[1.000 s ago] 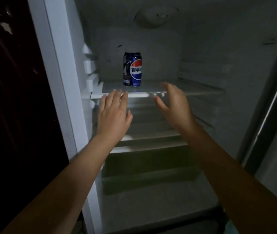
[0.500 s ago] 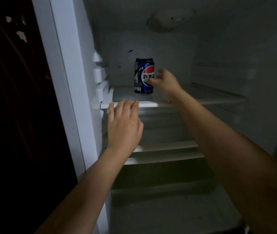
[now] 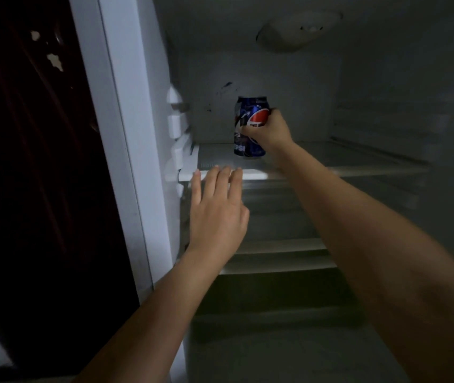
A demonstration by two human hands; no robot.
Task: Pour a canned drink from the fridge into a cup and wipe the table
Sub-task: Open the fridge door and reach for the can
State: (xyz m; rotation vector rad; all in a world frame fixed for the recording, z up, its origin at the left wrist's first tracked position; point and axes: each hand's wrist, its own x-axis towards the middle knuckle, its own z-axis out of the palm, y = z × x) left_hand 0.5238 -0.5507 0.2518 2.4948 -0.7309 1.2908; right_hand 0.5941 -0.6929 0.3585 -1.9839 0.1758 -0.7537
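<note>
Centrally, the can (image 3: pixel 249 125) is gripped by the right hand (image 3: pixel 268 131), whose fingers are curled round its right side and whose thumb is laid across its front. The can is shown upright, blue with a red, white and blue roundel, its base on or just above the top shelf (image 3: pixel 358 161) of the fridge (image 3: pixel 148 111); which of the two cannot be told. The left hand (image 3: pixel 217 214) is held flat with straight fingers, nothing being held, and its fingertips are seen at the shelf's white front edge, left of the right forearm. Lower shelves are seen beneath. A round light fitting (image 3: pixel 297 30) is set in the fridge ceiling. A dark door (image 3: pixel 26 161) is seen at far left.
</note>
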